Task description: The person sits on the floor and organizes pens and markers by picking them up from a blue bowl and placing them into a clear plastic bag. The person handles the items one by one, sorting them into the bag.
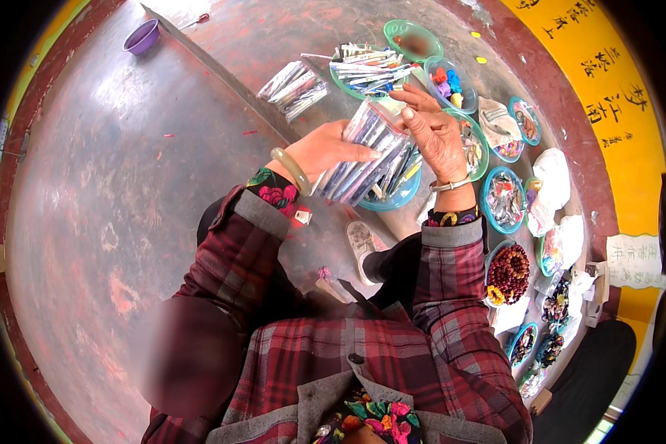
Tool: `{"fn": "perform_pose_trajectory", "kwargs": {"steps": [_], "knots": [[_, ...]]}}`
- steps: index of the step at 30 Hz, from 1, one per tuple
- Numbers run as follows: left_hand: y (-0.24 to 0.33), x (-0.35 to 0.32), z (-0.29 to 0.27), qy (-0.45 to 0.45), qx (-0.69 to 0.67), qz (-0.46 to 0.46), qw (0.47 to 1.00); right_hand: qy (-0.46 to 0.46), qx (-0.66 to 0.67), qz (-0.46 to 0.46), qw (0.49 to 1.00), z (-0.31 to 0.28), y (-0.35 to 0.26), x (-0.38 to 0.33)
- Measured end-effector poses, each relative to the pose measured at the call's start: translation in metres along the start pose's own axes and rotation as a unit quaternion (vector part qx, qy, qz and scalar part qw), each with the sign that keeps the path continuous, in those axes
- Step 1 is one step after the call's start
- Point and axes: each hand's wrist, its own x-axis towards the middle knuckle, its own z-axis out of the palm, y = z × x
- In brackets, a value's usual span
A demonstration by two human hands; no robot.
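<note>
A stack of clear plastic packets [368,153] with thin sticks inside sits between my two hands. My left hand [325,150], with a pale green bangle on the wrist, grips the stack from the left. My right hand [435,135], with a thin bracelet at the wrist, presses on its right side and top. Below the stack is a blue-rimmed bowl [401,194] with more packets in it. Both sleeves are dark red plaid with flowered cuffs.
Several round bowls lie in an arc on the reddish floor: one with packets [368,70], one with coloured bits [448,81], one with brown beads [508,272]. A loose packet pile [294,89] and a purple bowl [142,36] lie further off. A white shoe [361,244] shows below my hands.
</note>
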Motion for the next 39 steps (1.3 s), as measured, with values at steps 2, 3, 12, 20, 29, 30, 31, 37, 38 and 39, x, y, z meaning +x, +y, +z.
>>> {"fn": "perform_pose_trajectory", "kwargs": {"steps": [2,3,12,20,29,30,31,37,38,39], "knots": [[0.003,-0.002,0.003,0.001,-0.003,-0.004,1.0,-0.006,0.005,0.002,1.0,0.0,0.0,0.0],[0.002,-0.001,0.002,0.0,-0.002,-0.002,1.0,-0.01,0.002,0.003,1.0,0.001,0.001,0.0],[0.006,-0.004,0.004,0.017,-0.059,0.015,0.998,0.052,0.054,0.01,0.997,0.0,0.0,0.001],[0.016,-0.009,-0.002,0.096,-0.081,0.152,0.98,0.122,0.106,0.249,0.955,-0.02,0.057,0.001],[0.027,-0.014,-0.012,0.096,-0.197,0.237,0.946,0.045,-0.28,0.318,0.905,-0.044,0.217,-0.019],[0.029,-0.014,-0.012,0.093,-0.211,0.242,0.942,0.06,-0.329,0.3,0.893,-0.048,0.232,-0.022],[0.029,-0.014,-0.013,0.094,-0.209,0.244,0.942,0.067,-0.376,0.295,0.876,-0.042,0.234,-0.023],[0.037,-0.022,-0.015,0.169,-0.167,0.301,0.923,-0.084,-0.433,0.306,0.843,-0.017,0.232,-0.013],[0.039,-0.024,-0.016,0.183,-0.157,0.306,0.921,-0.135,-0.448,0.324,0.822,-0.014,0.234,-0.008],[0.042,-0.026,-0.018,0.197,-0.147,0.311,0.918,-0.138,-0.466,0.334,0.808,-0.011,0.234,-0.006]]}}
